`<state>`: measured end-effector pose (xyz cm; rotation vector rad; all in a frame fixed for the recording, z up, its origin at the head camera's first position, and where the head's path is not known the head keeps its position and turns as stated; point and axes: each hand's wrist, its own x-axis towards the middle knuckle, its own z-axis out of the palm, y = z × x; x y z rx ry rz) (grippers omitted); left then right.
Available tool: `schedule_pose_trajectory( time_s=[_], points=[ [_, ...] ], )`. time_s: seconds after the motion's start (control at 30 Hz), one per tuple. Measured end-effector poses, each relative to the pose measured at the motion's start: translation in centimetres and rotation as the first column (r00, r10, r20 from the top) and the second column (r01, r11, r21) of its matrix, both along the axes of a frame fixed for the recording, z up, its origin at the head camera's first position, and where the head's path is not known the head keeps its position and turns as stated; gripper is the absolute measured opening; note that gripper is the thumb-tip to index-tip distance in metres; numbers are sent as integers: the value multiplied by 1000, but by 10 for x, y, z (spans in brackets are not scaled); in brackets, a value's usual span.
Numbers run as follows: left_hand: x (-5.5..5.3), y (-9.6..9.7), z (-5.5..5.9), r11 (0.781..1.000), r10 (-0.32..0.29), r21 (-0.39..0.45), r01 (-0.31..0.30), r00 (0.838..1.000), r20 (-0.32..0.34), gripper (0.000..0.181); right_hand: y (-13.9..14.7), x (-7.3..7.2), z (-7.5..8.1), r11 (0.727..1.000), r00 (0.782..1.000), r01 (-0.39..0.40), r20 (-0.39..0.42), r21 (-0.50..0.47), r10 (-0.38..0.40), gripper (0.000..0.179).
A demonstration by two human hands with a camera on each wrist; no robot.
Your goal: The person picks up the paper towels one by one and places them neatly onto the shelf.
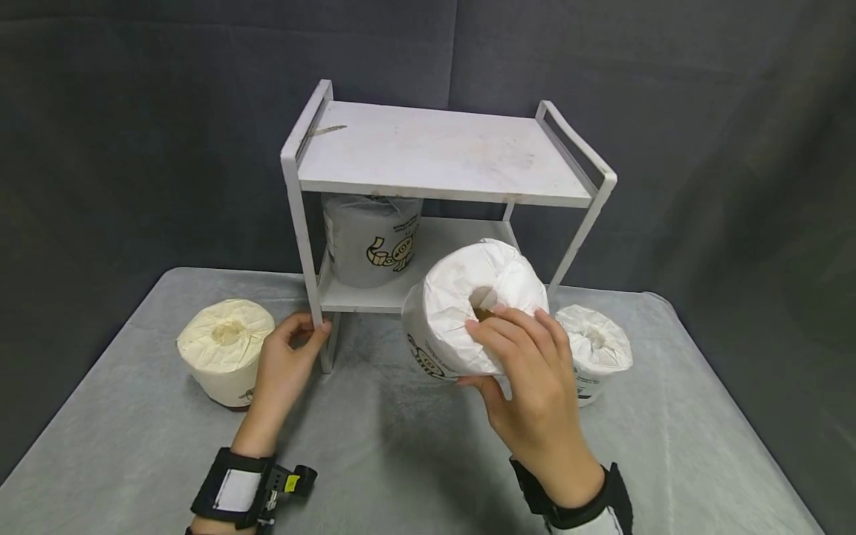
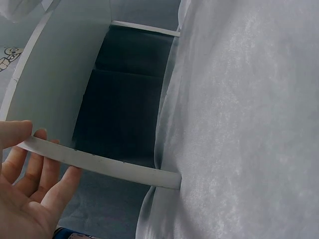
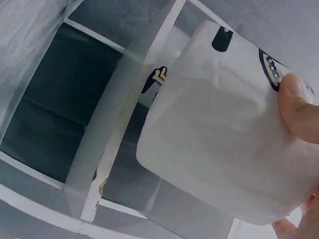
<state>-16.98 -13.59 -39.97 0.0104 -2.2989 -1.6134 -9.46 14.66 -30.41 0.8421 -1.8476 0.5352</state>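
Observation:
In the head view my right hand (image 1: 538, 394) grips a white paper-wrapped toilet roll (image 1: 444, 319), fingers over its top by the core hole and thumb at its lower side. This roll (image 3: 214, 134) is tilted in the air before the lower shelf, and fills much of the right wrist view. With thumb and fingers, my left hand (image 1: 284, 368) holds the front left leg (image 2: 104, 164) of a small white two-tier rack (image 1: 441, 152). Another wrapped roll (image 1: 371, 245) stands on the lower shelf at the left, its top partly hidden by the upper board.
A cream-topped wrapped roll (image 1: 227, 342) stands on the grey cloth-covered table (image 1: 134, 438), left of my left hand. Behind my right hand is another white wrapped roll (image 1: 595, 349), partly covered. A dark curtain (image 1: 167, 134) hangs behind the rack.

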Motion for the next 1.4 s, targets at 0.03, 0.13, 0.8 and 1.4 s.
schedule_pose_trajectory(
  time_s=[0.03, 0.13, 0.8, 1.4],
  points=[
    [0, 0, 0, 1000, 0, 1, 0, 1000, 1, 23, 1, -1, 0, 1000, 1000, 0, 0, -4, 0, 55],
    [0, 0, 1, 1000, -3, 0, 3, 1000, 3, 23, 3, -3, -2, 1000, 1000, 5, 7, -18, -5, 54],
    [-1, 0, 4, 1000, -21, 2, 21, 1000, 8, 23, 8, -14, -11, 986, 997, 65, 53, -153, -57, 53],
    [0, -2, 0, 1000, -21, 6, 21, 1000, 23, 28, 15, -24, -3, 987, 992, 58, 122, -149, -40, 65]
  ],
)
